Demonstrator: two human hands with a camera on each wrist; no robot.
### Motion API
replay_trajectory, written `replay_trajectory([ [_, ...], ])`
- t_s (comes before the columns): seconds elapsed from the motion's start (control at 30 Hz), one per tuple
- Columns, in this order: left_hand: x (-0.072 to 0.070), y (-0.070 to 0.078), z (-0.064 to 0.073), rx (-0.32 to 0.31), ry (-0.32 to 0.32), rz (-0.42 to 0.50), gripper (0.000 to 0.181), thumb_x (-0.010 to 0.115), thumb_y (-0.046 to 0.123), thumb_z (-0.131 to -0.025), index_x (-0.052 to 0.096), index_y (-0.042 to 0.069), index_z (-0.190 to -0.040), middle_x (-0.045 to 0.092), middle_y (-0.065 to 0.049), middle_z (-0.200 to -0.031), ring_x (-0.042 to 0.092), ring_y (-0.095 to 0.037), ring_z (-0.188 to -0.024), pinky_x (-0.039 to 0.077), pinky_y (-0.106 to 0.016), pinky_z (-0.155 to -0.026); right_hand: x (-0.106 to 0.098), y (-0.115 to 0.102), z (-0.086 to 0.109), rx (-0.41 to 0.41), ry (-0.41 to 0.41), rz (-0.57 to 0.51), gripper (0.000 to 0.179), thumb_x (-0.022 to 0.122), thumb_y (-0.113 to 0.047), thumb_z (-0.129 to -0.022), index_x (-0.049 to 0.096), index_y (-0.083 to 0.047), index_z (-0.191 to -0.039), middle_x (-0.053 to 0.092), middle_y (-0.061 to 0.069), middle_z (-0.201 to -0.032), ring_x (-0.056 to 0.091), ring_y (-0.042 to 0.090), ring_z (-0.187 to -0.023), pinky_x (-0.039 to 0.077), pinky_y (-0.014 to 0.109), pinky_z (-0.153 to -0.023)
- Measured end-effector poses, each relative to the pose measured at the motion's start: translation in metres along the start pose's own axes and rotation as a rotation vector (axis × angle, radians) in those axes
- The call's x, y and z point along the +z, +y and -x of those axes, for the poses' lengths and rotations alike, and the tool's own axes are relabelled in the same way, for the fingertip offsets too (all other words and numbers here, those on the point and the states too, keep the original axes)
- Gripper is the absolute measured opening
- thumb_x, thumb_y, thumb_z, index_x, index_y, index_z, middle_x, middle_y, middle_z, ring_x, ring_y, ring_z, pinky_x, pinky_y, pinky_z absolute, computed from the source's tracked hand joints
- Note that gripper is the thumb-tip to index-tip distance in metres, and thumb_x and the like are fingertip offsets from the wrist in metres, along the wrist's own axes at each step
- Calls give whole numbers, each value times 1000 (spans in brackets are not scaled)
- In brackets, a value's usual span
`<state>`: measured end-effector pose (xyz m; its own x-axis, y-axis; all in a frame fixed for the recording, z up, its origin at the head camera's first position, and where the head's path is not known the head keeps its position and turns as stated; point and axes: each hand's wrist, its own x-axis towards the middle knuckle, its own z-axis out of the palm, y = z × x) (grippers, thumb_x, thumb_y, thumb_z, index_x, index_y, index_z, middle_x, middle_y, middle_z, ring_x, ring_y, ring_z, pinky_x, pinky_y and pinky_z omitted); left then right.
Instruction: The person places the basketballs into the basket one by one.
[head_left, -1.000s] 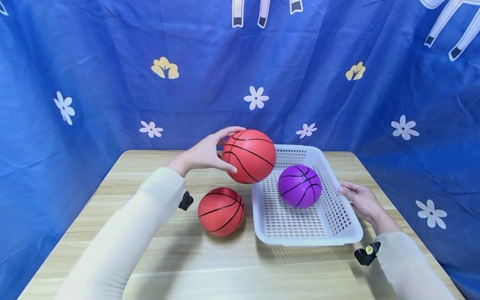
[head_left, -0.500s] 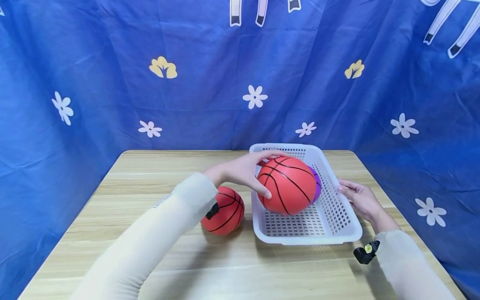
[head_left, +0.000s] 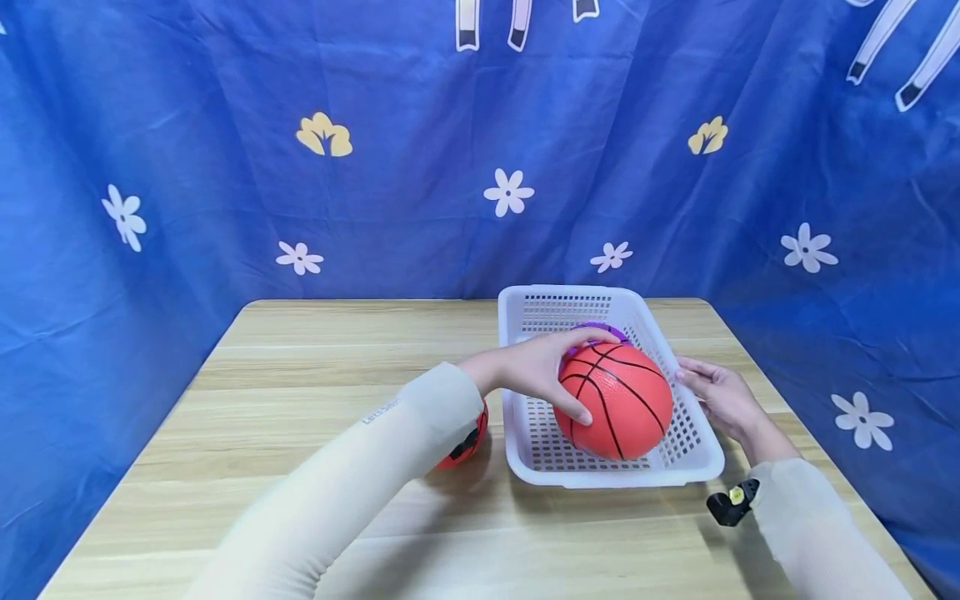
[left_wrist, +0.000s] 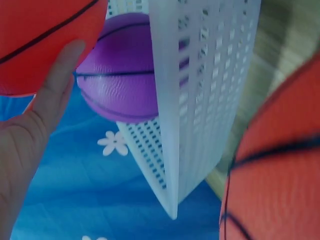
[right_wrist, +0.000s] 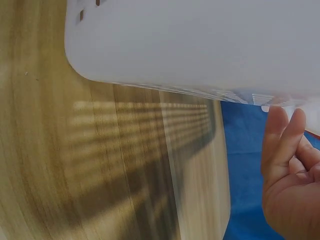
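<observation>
My left hand [head_left: 536, 367] grips a red basketball [head_left: 618, 404] from its left side, thumb in front and fingers over the back. The ball is over the white plastic basket [head_left: 615, 479], in its front right part. Behind it a purple basketball [head_left: 596, 327] lies in the basket, mostly hidden in the head view; the left wrist view shows more of this purple ball [left_wrist: 120, 75]. At the basket's right side, my right hand [head_left: 727, 404] pinches the rim, its thumb and fingertips at the edge in the right wrist view.
A second red basketball [head_left: 477, 429] sits on the wooden table [head_left: 300, 367] left of the basket, largely covered by my left sleeve [head_left: 375, 467]. A blue patterned cloth [head_left: 405, 167] hangs behind the table and along its sides.
My left hand has carried the red basketball rightward and toward me, from the basket's left rim to over its inside. It now covers most of the purple ball. The right hand stays put.
</observation>
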<state>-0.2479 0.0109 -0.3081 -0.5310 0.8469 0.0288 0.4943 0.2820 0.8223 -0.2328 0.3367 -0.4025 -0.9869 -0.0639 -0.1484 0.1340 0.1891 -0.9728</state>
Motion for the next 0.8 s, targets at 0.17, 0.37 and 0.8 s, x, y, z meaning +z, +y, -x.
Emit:
replay_trajectory([
  [0.17, 13, -2, -7, -21, 13, 12, 89, 88, 23, -67, 37, 25, -141, 47, 4, -128, 48, -12, -114, 51, -25, -82, 0, 1, -1, 1, 7, 9, 64, 58, -30, -96, 32, 2, -146, 62, -13, -105, 64, 7, -90, 55, 31, -77],
  [0.37, 24, -8, -13, -33, 47, 15, 90, 87, 23, -67, 37, 24, -142, 48, 4, -127, 48, -11, -113, 50, -24, -83, 1, 1, 0, -5, 8, 7, 64, 58, -28, -96, 32, 3, -145, 62, -15, -103, 63, 5, -91, 55, 29, -76],
  [0.8, 44, -17, -30, 33, 97, -39, 91, 88, 22, -67, 36, 21, -141, 47, 4, -130, 43, -8, -118, 45, -23, -90, 1, -1, 1, -21, 23, 33, 59, 54, -25, -98, 33, 4, -145, 59, -11, -110, 59, -2, -92, 53, 23, -77],
])
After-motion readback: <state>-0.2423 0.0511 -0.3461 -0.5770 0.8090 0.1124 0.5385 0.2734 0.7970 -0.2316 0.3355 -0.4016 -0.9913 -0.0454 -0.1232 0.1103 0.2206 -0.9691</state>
